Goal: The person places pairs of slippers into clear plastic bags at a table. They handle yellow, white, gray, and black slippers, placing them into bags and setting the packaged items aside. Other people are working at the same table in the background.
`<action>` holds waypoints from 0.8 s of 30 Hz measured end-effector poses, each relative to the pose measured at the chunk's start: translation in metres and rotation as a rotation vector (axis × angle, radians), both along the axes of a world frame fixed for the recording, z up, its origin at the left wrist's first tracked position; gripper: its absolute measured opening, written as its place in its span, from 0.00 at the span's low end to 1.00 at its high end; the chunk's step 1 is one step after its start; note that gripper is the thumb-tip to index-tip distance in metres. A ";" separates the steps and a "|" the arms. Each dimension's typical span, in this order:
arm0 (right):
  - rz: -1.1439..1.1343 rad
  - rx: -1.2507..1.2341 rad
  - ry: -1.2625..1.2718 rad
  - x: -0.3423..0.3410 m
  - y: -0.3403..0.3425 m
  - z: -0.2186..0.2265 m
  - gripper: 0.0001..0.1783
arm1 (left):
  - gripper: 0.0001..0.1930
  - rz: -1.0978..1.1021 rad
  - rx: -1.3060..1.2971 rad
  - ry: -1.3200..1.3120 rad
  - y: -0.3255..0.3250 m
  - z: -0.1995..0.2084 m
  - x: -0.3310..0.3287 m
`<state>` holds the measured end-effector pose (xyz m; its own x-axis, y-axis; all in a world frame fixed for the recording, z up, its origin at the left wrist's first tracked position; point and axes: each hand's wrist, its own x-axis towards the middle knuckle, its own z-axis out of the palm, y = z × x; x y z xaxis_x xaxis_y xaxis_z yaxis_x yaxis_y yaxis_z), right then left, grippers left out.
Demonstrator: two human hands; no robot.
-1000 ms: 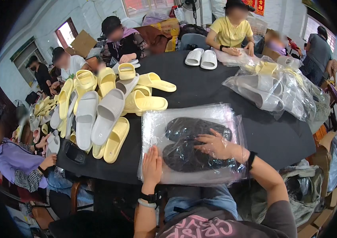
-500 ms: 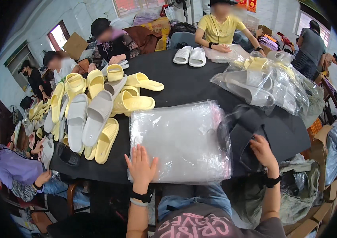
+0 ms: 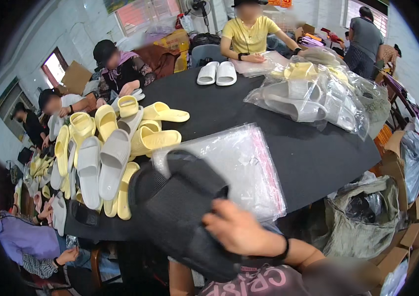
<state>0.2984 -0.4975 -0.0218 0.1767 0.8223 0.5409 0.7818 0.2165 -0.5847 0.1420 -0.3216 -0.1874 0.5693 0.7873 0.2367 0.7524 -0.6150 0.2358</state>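
Note:
A pair of black slide slippers point(image 3: 172, 212) is held up close in front of me, slanting across the table's near edge. My right hand point(image 3: 241, 229) grips them from the right side, its fingers curled at the edge and slightly blurred. Behind the slippers my left hand is hidden; only part of my left forearm point(image 3: 181, 280) shows below them. A stack of clear plastic bags point(image 3: 254, 170) lies on the black-covered table point(image 3: 318, 165), its left part covered by the slippers.
To the left is a heap of yellow slippers point(image 3: 165, 113) and grey slippers point(image 3: 114, 165). Bagged slippers point(image 3: 300, 101) lie at the far right, a white pair point(image 3: 217, 74) at the far edge. Co-workers sit around the table. An open sack point(image 3: 362, 217) and cartons point(image 3: 392, 261) stand right.
My right hand has brought the black slippers from the table's right side leftward, over the bags. My left hand, flat on the bags before, is now hidden. The view has shifted.

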 end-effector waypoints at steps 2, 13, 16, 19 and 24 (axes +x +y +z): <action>0.053 -0.056 0.011 -0.018 0.031 -0.027 0.20 | 0.39 -0.066 -0.070 -0.027 -0.003 -0.015 -0.013; -0.245 -0.258 -0.119 0.027 0.051 -0.075 0.24 | 0.34 0.093 0.107 0.314 0.022 -0.009 0.008; -0.257 -0.181 -0.134 0.024 0.052 -0.081 0.22 | 0.37 0.136 -0.012 0.281 0.024 -0.003 0.013; -0.250 -0.228 -0.126 0.020 0.065 -0.112 0.20 | 0.41 0.140 0.146 0.390 0.037 -0.043 0.005; -0.275 -0.216 -0.140 0.026 0.066 -0.117 0.22 | 0.35 0.140 0.677 0.539 0.053 -0.065 -0.013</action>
